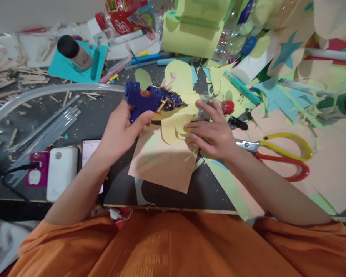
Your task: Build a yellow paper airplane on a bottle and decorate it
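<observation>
The glue gun (145,102) is grasped in the left hand (119,125), with the fingers wrapped around its handle and its nozzle pointed over the yellow paper (178,75). A long clear rod (54,89) is fed into its rear, and wood bits are stuck around its front. The right hand (215,132) is unclenched, its fingers spread and laid at the right edge of the yellow paper, some of them by a small rounded flap. The yellow paper is placed at the middle of the table (118,188), partly over a peach sheet (161,165).

The scissors (249,145), with one yellow and one red handle, are partly covered by the right forearm. A red cap (228,107) and a teal marker (243,88) are seen beyond the right hand. To the left, clear sticks (56,130), a white power bank (62,173) and a phone (90,148) are laid out. Farther back, a black-capped bottle (75,54) is stood on a turquoise sheet (56,69), and a red-labelled bottle (127,17) is laid on its side.
</observation>
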{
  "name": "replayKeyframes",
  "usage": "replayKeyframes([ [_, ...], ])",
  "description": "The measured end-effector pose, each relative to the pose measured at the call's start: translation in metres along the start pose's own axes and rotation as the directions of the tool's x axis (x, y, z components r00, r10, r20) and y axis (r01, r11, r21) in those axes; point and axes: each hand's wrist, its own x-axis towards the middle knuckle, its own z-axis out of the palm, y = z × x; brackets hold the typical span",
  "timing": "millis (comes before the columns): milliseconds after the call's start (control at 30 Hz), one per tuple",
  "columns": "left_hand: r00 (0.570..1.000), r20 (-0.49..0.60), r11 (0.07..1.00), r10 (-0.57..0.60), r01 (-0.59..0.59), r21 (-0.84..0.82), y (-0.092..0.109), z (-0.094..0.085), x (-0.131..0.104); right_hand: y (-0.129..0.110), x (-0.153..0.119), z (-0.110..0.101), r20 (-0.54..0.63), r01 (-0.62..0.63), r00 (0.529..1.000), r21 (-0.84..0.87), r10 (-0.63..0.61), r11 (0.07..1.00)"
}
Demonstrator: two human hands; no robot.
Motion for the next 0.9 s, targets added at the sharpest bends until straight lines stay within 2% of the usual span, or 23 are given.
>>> replayKeyframes([
  [167, 1.0, -0.008, 1.0, 0.005, -0.005, 0.001, 0.002, 0.001, 0.001, 0.0, -0.001, 0.0, -0.002, 0.018, 1.0, -0.056, -0.018, 0.998],
  [367, 0.999, -0.047, 0.992, 0.005, 0.0, 0.124, 0.007, 0.002, 0.001, 0.004, -0.004, 0.002, -0.052, 0.087, 0.995, -0.06, -0.09, 0.994],
  [500, 0.998, -0.064, 0.993, -0.008, 0.016, 0.116, 0.001, -0.002, 0.002, 0.006, -0.004, 0.003, -0.075, 0.096, 0.992, -0.045, -0.1, 0.994],
  [633, 0.999, -0.036, 0.991, -0.037, 0.041, 0.128, -0.007, -0.006, 0.001, 0.005, -0.004, 0.003, -0.079, 0.093, 0.992, -0.035, -0.095, 0.995],
  [900, 0.997, -0.072, 0.996, 0.027, -0.02, 0.09, -0.007, -0.009, -0.002, 0.005, -0.004, 0.002, -0.073, 0.09, 0.993, -0.045, -0.093, 0.995],
])
